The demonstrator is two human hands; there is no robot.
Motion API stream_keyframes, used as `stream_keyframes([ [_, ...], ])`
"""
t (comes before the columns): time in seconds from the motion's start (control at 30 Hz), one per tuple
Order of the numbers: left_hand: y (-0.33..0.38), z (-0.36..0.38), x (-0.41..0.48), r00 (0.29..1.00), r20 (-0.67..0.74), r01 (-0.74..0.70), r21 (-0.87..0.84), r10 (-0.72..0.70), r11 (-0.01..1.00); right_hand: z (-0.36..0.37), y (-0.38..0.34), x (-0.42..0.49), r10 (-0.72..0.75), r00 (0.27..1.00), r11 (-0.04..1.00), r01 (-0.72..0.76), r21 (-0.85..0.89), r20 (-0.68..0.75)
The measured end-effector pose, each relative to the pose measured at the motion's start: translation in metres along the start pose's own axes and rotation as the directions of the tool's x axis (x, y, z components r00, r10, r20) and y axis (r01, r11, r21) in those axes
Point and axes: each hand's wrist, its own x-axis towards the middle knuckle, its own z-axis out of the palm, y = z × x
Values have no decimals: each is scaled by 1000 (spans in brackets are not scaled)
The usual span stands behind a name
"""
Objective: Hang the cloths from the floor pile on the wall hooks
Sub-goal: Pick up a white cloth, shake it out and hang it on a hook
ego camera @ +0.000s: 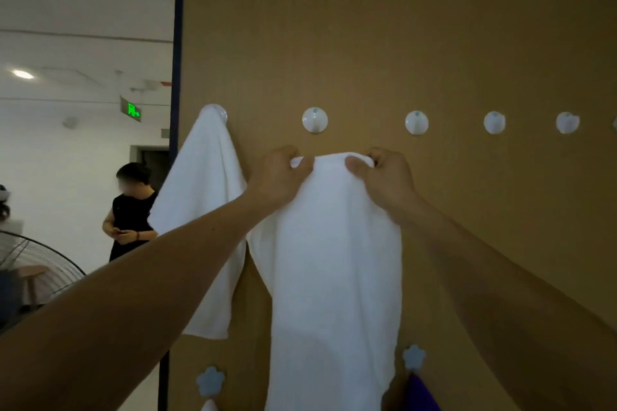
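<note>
— Left grip (283, 177) and right grip (384, 180): what are they holding?
— Each pinches the bunched top edge of the white cloth (334, 260), centre frame, thumbs in front. It sits just under the free hook (315, 120), likely so the fold can be lifted over it.
— And the count, left to right?
— One hung cloth (200, 210) drapes from the leftmost hook (218, 112). Then four bare round hooks in that row, the free one first, and a sliver of another at the right edge. Lower down are two flower hooks (210, 380) and a purple cloth (420, 394).
</note>
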Motion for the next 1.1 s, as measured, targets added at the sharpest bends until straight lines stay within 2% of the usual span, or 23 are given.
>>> stream_keyframes([
  [0.1, -1, 1, 31, 992, -124, -17, 26, 20, 1000, 6, -5, 35, -40, 998, 999, 41, 14, -40],
  [0.27, -2, -4, 80, 964, -241, -63, 204, 112, 977, 20, -17, 85, -90, 993, 996, 90, 5, -78],
  [0.53, -18, -6, 133, 960, -257, -31, 299, 112, 954, 39, -20, 138, -107, 986, 993, 98, -70, -131],
  [0.7, -34, 3, 135, 957, -271, 7, 383, 105, 924, 48, -11, 146, -76, 983, 977, 39, -211, -168],
  [0.8, -35, 5, 135, 948, -295, -5, 369, 122, 929, 49, -12, 150, -72, 981, 962, 20, -273, -182],
  [0.87, -34, 5, 133, 958, -268, -7, 344, 106, 939, 46, -13, 148, -41, 986, 962, -6, -274, -164],
  [0.97, -29, 3, 129, 989, -146, 20, 289, 23, 957, 40, -12, 136, 63, 994, 978, -78, -194, -86],
  [1.03, -23, 3, 128, 993, -35, 113, 154, -109, 982, 36, -12, 122, 152, 988, 985, -152, -82, 1],
  [1.1, -14, 3, 121, 959, 84, 265, 81, -271, 961, 34, -12, 116, 182, 981, 978, -174, -113, 67],
])
